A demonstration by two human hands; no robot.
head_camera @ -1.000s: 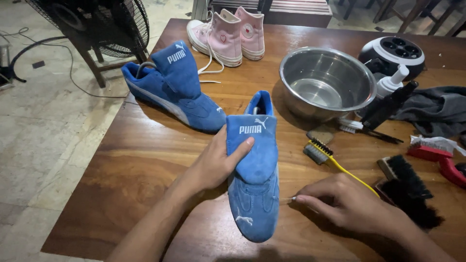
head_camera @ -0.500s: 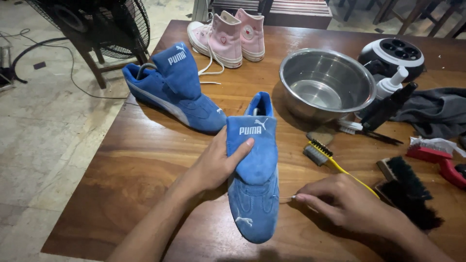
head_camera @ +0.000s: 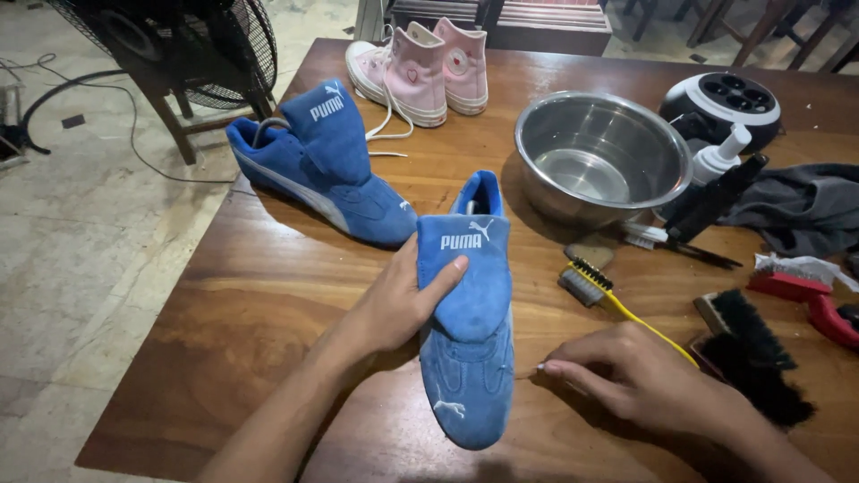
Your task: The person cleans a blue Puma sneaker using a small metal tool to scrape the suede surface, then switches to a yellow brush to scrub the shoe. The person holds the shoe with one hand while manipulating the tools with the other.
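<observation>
Gripping the blue suede shoe [head_camera: 467,340] with wrapped left hand [head_camera: 398,300] fingers, the pinched-fingertip right hand [head_camera: 626,376] beside its toe is risking nudging it loose.

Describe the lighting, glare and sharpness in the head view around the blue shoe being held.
Head view: soft, even light; the left hand casts a faint shadow on the wooden table beside the blue shoe. Glare streaks the steel bowl rim. The right hand and both shoes look sharp; wide-angle lens bends the table edges.
</observation>
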